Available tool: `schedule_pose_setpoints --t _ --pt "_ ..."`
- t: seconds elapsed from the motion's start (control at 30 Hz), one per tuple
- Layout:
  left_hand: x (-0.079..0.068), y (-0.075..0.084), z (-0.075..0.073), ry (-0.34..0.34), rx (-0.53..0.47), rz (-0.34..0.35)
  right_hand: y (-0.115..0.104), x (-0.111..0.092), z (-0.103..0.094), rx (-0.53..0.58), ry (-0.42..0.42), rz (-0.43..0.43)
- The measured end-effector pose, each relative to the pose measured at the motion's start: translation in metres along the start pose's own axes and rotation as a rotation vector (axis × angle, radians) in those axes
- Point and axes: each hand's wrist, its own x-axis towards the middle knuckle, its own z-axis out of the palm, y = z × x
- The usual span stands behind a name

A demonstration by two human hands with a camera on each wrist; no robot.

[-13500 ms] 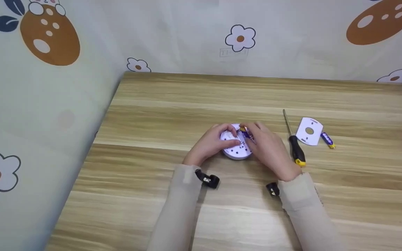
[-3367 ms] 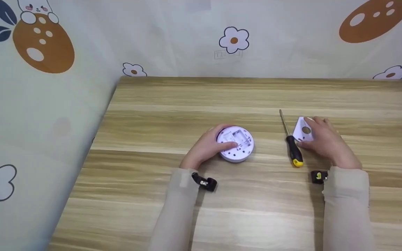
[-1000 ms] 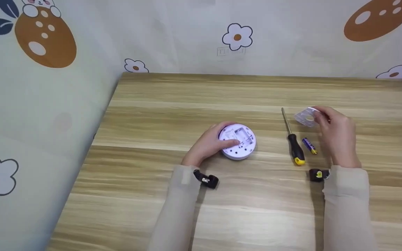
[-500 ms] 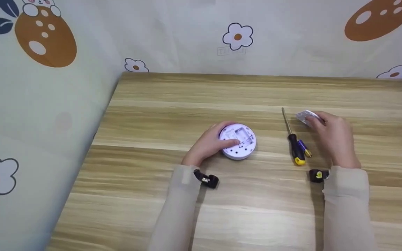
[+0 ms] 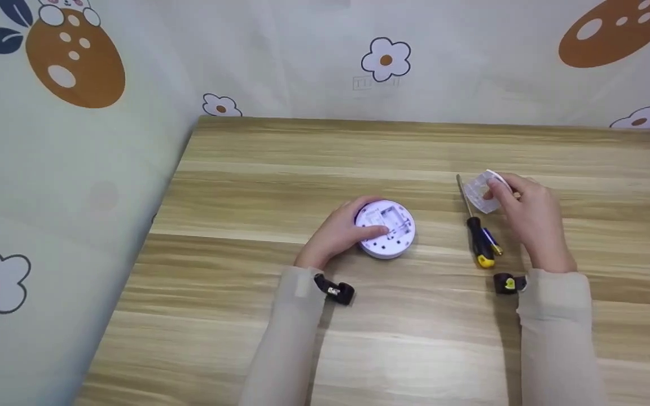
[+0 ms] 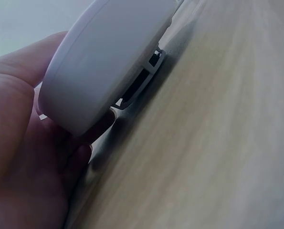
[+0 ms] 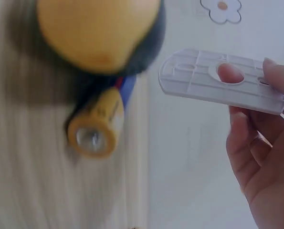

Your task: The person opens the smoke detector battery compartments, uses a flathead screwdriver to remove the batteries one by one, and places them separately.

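Observation:
My left hand (image 5: 333, 234) grips a round white smoke detector (image 5: 392, 246), thumb across its back face and fingers round the far side. An uncoloured battery recess shows in that face. In the left wrist view the detector (image 6: 99, 67) sits tilted close over the table, a slotted vent underneath. My right hand (image 5: 539, 223) pinches a white mounting plate (image 5: 474, 192) by its edge, raised above the table. The right wrist view shows the plate's (image 7: 177, 81) ribbed side and round centre hole, with a fingertip visible through the hole.
Below the plate lies a screwdriver (image 5: 478, 239) with a black and yellow handle, its shaft pointing away from me. A blue and yellow battery (image 5: 493, 241) rests against the handle's right side. The patterned wall covering (image 5: 302, 62) borders the wooden table (image 5: 246, 169).
My right hand has left the detector, where it held a battery, and lifted the mounting plate, turning it. The loose battery has rolled left to the screwdriver. My left hand keeps its grip.

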Motion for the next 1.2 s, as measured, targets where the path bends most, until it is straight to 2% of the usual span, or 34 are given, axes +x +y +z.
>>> schedule_pose_setpoints --t 0.17,0.47,0.6,0.83,0.93,1.07,1.2 --pt "0.0 -0.001 0.0 0.002 0.005 0.005 -0.008 -0.002 0.008 0.017 -0.014 -0.008" --pt "0.001 0.0 -0.002 0.003 0.03 0.008 -0.023 -0.003 0.021 0.07 0.022 -0.008" --pt "0.002 -0.003 -0.002 -0.004 0.028 0.013 -0.026 -0.003 0.026 0.104 -0.001 -0.024" --pt "0.018 -0.033 0.003 0.02 0.018 0.084 -0.032 -0.003 0.032 0.102 -0.08 -0.08" --pt "0.02 -0.039 0.003 0.021 0.011 0.085 -0.034 -0.004 0.033 0.094 -0.114 -0.087" --pt "0.017 -0.033 0.002 0.016 0.007 0.073 -0.036 -0.004 0.035 0.109 -0.106 -0.09" --pt "0.01 -0.018 0.0 0.009 0.008 0.062 -0.038 -0.005 0.038 0.12 -0.105 -0.112"
